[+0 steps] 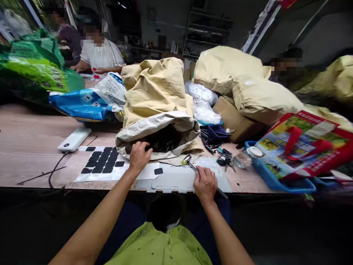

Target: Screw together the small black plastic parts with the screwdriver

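Observation:
My right hand [205, 183] is wrapped round the handle of a small hammer [194, 166] with a yellow-tipped head. It rests over a grey sheet [176, 180] at the table's front edge. My left hand [139, 156] is at the mouth of a pale woven sack [132, 134], its fingers apart and slightly bent. Dark pieces [167, 140] fill the sack's opening; their kind cannot be made out. Left of that hand lies a white sheet with rows of black rounded squares [99, 160]. One single black square [158, 171] lies between my hands.
A white power bank [74, 140] with a cable lies left. Big tan sacks [228, 66] stand behind. To the right are keys [230, 165], a clear round container [242, 161] and a blue basket [275, 182] holding a colourful bag [309, 143]. Other people sit across the table.

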`<state>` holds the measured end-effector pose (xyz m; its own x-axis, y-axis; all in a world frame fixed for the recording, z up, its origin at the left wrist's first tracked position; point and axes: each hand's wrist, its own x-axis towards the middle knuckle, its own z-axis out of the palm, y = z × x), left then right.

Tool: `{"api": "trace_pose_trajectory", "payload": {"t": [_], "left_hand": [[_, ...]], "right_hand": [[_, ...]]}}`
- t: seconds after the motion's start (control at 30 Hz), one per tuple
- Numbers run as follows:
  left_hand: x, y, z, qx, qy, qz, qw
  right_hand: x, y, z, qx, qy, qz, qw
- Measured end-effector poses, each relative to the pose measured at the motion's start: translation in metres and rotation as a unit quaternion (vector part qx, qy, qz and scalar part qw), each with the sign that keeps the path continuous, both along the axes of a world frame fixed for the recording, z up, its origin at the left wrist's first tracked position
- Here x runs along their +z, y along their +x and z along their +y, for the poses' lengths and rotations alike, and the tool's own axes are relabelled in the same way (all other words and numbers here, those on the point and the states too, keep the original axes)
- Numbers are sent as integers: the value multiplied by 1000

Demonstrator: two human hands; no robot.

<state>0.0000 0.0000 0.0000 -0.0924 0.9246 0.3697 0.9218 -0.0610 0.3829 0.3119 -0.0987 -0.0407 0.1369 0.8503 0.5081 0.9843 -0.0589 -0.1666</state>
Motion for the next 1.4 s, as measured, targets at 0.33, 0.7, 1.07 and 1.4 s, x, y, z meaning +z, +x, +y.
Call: {"api": "trace_pose_trajectory", "payload": {"t": [0.33, 0.7, 1.07, 1.4], "left_hand": [[2, 16, -26, -96, -15, -85, 992], [-25, 65, -54, -219, -106, -136, 960], [-22, 62, -54, -225, -115, -149, 956], [-15, 66, -54, -191, -144, -161, 958]], "right_hand": [[4, -2, -3, -5, -12, 17, 1000], [24, -1, -20, 34, -44, 115, 992], [37, -51, -59, 178, -102, 267, 942], [54, -67, -55, 165, -81, 179, 966]]}}
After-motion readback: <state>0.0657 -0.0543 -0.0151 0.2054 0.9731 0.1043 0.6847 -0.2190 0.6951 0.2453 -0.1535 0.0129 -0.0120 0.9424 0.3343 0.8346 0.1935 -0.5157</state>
